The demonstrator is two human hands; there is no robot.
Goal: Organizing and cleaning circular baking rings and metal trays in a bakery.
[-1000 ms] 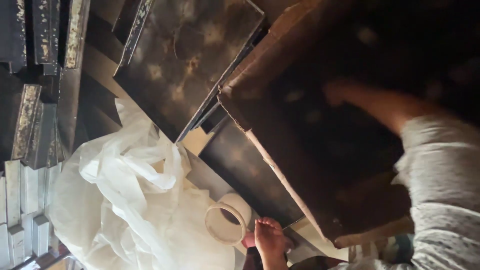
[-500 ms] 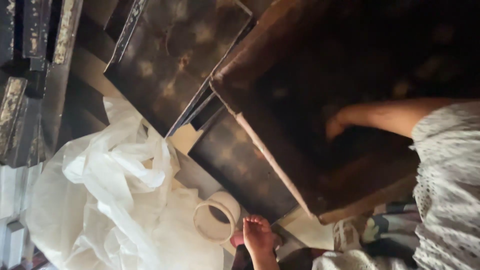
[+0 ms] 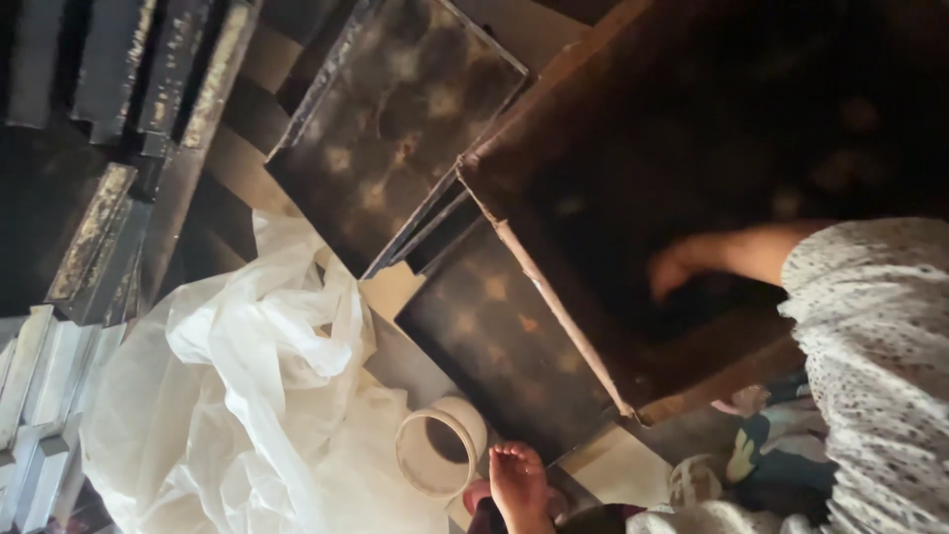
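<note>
Dim floor [image 3: 247, 158] lies cluttered with dark mottled panels [image 3: 395, 129] and pale slats [image 3: 30, 396]. One hand [image 3: 672, 272] reaches down inside a big open carton [image 3: 593, 198]; which hand it is and how its fingers sit cannot be told in the gloom. Past the carton's torn edge, away from the fingers, lie crumpled white plastic [image 3: 247, 396], a tape roll [image 3: 440, 450] and a bare foot [image 3: 519, 485].

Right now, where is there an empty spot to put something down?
The clearest bare patch is the pale floor strip between the cardboard box corner and the bare foot. A smaller one lies between the dark panel and the tape roll. The left is crowded with crumpled white plastic; a hand reaches into the box.
</note>
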